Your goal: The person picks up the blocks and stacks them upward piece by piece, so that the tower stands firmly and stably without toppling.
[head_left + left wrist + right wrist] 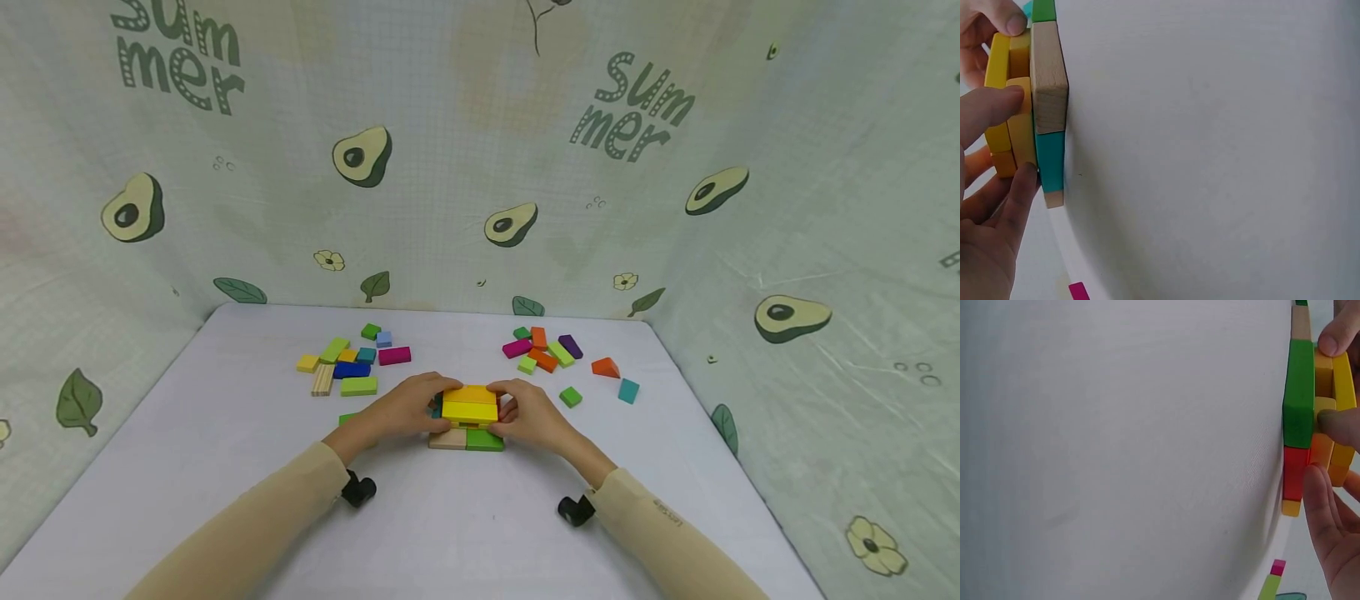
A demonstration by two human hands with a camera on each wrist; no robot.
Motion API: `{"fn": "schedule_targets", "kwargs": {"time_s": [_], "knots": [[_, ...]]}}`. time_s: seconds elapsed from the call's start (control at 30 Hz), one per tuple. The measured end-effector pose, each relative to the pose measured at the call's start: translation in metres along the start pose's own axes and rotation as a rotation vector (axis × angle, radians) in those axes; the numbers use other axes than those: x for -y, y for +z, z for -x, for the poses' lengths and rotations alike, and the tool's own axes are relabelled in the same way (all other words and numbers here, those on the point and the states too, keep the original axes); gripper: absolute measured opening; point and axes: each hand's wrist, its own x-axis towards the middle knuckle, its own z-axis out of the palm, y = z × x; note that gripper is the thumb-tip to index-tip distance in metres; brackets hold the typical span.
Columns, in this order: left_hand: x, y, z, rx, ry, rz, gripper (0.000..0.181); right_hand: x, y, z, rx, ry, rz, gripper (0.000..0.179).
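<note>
A low stack of wooden blocks stands mid-table between both hands. A plain wood block [447, 440] and a green block [485, 441] show in its bottom layer, with a teal block [1050, 161] on the left side and a red block [1296, 474] on the right. Smaller yellow-orange blocks lie above; a bright yellow block [470, 412] and an orange-yellow block [471, 393] cover the top. My left hand [408, 406] pinches a middle-layer yellow-orange block [1023, 134] between thumb and fingers. Opposite, my right hand [537, 414] pinches another yellow-orange block [1323, 447] at its ends.
Behind on the left lie loose blocks, among them a blue block [352, 370], a magenta block [394, 356] and thin wood strips [322, 380]. Several more sit back right, including a purple block [571, 346] and an orange block [605, 367]. A printed cloth [450, 100] hangs around the table.
</note>
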Motion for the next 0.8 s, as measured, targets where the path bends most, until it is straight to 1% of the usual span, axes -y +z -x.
{"fn": "schedule_targets", "kwargs": {"time_s": [0.5, 0.8], "knots": [[0.0015, 0.0004, 0.0001, 0.0, 0.011, 0.006, 0.069, -0.0027, -0.0003, 0.0006, -0.003, 0.006, -0.01, 0.062], [0.0005, 0.0009, 0.0006, 0.001, -0.003, 0.006, 0.069, -0.0027, -0.0001, -0.0003, 0.001, 0.013, -0.011, 0.062]]}}
